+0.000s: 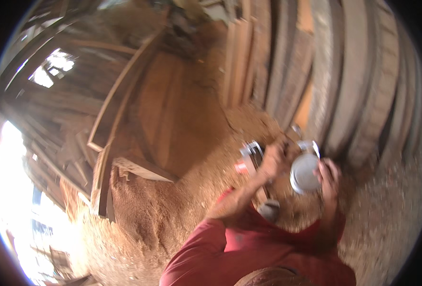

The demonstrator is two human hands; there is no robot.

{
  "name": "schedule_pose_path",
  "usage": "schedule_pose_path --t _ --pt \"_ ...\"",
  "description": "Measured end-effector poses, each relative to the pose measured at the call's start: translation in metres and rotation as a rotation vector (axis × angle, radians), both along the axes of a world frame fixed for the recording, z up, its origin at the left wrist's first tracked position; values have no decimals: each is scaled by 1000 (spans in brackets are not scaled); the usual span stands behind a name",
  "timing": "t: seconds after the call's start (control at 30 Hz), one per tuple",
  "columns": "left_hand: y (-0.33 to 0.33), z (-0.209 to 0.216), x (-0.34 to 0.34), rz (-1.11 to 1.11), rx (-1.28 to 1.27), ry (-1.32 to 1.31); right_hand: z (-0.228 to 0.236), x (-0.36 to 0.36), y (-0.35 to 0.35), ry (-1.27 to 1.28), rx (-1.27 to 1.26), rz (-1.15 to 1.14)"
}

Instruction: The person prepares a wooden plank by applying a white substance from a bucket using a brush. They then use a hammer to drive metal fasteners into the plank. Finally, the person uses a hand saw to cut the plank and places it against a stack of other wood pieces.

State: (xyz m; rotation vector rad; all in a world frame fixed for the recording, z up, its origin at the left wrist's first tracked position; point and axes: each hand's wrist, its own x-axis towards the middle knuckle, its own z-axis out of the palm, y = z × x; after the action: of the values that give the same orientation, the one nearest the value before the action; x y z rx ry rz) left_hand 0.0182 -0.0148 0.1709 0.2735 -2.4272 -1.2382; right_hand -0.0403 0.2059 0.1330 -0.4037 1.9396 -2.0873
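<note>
Nearest to the camera is the person's red shirt (249, 252), which fills the lower middle of the view. Both forearms rise from it toward the middle right.

The left hand (273, 159) closes around the top of a metal tool (251, 157) with a small red part on its left side. The fingers are curled tight on it, but the picture is blurred and I cannot tell exactly which part they hold. The right hand (329, 178) is just beside a round grey disc (304, 172). Its fingers bend around the right edge of the disc and touch it. The disc lies between the two hands, close to the tool, and I cannot tell if it is joined to the tool. Below the disc there is a small grey object (270, 209), too blurred to name.

All these things are over a big heap of sawdust (173, 205), which spreads from the lower left to the right side. A flat wooden board (142, 168) lies in the sawdust on the left of the hands.

Further away, many long planks (344, 81) lean upright in a row behind the hands, at the upper right. At the upper left a wooden frame (120, 90) stands tilted, and bright daylight (54, 66) comes through openings behind it.
</note>
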Motion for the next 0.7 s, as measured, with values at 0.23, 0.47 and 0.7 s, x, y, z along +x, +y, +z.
schedule_pose_path --t 0.23,0.47,0.7 --pt "8 4 -6 -9 119 -68 12 8 -12 208 41 -47" --pt "14 14 -5 24 23 -95 0 13 -34 319 98 -103" --pt "-5 2 6 19 -30 -26 -11 -8 -30 427 210 -232"
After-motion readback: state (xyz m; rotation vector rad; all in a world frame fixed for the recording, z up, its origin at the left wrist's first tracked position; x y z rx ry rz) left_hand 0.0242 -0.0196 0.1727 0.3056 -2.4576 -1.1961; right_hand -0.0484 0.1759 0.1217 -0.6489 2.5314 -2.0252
